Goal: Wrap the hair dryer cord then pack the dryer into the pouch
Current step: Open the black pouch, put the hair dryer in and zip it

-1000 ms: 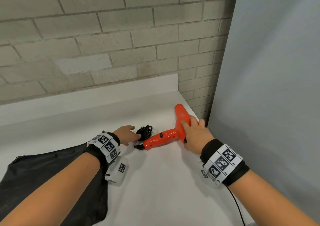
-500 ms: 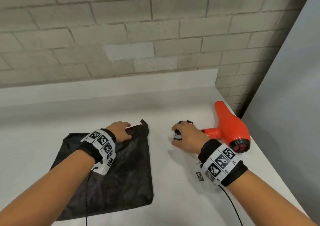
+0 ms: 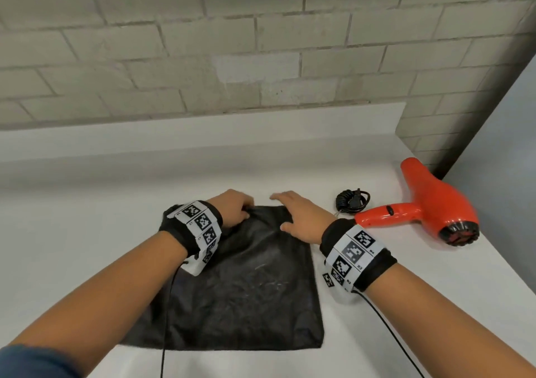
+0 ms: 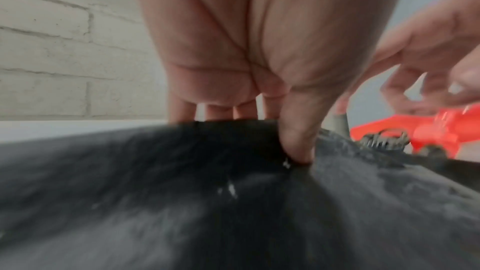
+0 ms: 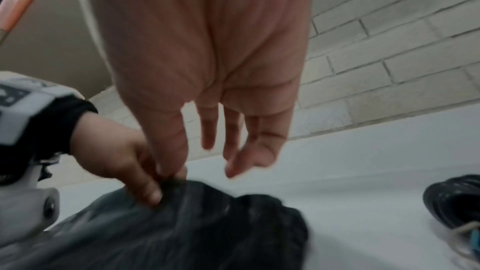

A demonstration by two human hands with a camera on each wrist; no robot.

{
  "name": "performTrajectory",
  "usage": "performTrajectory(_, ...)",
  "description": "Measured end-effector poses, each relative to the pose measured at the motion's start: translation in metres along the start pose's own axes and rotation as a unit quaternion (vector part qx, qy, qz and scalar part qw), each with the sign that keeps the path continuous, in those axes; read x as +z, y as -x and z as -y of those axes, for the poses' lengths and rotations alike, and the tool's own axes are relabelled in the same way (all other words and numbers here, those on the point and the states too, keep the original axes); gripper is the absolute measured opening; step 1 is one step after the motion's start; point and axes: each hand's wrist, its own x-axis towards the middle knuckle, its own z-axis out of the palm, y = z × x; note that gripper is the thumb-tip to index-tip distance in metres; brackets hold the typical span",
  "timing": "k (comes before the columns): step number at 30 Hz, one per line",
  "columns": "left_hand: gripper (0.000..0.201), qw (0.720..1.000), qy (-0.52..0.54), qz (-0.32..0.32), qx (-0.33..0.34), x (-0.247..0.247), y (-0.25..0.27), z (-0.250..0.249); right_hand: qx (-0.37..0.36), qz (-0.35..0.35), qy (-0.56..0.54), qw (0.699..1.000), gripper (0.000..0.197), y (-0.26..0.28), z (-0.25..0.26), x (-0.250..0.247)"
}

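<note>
- Both hands have moved to the top edge of the black pouch [image 3: 232, 290]; right hand [image 3: 298, 218] was at the coiled cord half a second ago and has let go of it.
- White counter [image 3: 87, 203]: pouch lies flat at centre, opening at the far edge, toward the brick wall [image 3: 261, 44].
- Orange hair dryer [image 3: 429, 206] lies on its side at the counter's right end, well apart from the pouch, handle pointing left toward it.
- Left hand [image 3: 232, 211]: fingers curled, thumb [image 4: 296, 141] and fingers pinching the pouch's top hem near its left corner.
- Right hand: hovers over the top hem's right part, fingers [image 5: 233, 147] apart and loosely extended, holding nothing; contact with the fabric — cannot tell.
- Black cord [image 3: 352, 200] sits bundled in a tight coil just off the handle end, between pouch and dryer, on the counter.
</note>
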Motion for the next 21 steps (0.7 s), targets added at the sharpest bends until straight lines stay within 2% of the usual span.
performTrajectory(2, 0.022, 0.996, 0.042, -0.053, 0.058, -0.01, 0.005, -0.011, -0.027, -0.021, -0.028, 0.999, 0.067, 0.0, 0.004, -0.003)
performTrajectory(4, 0.021, 0.987, 0.063, -0.11, 0.097, -0.023, 0.01, -0.022, -0.016, -0.051, -0.067, 0.996, 0.058, 0.002, 0.002, -0.012)
performTrajectory(7, 0.018, 0.953, 0.109, -0.246, 0.14, -0.047, 0.019, -0.03, 0.058, -0.149, 0.012, 0.987, 0.024, 0.01, -0.009, -0.024)
performTrajectory(9, 0.018, 0.927, 0.116, -0.315, 0.166, -0.058, 0.028, -0.035, 0.102, -0.221, 0.049, 0.969, 0.017, 0.018, -0.015, -0.024)
performTrajectory(11, 0.018, 0.904, 0.127, -0.355, 0.199, -0.061, 0.039, -0.046, 0.135, -0.292, 0.011, 0.947, 0.014, 0.025, -0.017, -0.026)
performTrajectory(13, 0.016, 0.897, 0.143, -0.343, 0.238, -0.058, 0.049, -0.057, 0.186, -0.321, -0.04, 0.928, 0.014, 0.031, -0.018, -0.031)
performTrajectory(14, 0.015, 0.907, 0.151, -0.307, 0.248, -0.054, 0.052, -0.061, 0.203, -0.317, -0.066, 0.924, 0.015, 0.032, -0.021, -0.035)
performTrajectory(17, 0.025, 0.953, 0.172, -0.104, 0.226, -0.04, 0.057, -0.068, 0.174, -0.33, -0.221, 0.901, 0.026, 0.038, -0.029, -0.041)
performTrajectory(18, 0.032, 0.96, 0.18, -0.063, 0.205, -0.035, 0.056, -0.066, 0.158, -0.338, -0.265, 0.889, 0.032, 0.041, -0.029, -0.041)
performTrajectory(19, 0.036, 0.964, 0.185, -0.06, 0.184, -0.031, 0.054, -0.063, 0.138, -0.346, -0.29, 0.881, 0.037, 0.045, -0.029, -0.041)
performTrajectory(21, 0.041, 0.968, 0.166, -0.129, 0.139, -0.025, 0.045, -0.052, 0.109, -0.352, -0.3, 0.88, 0.042, 0.053, -0.027, -0.041)
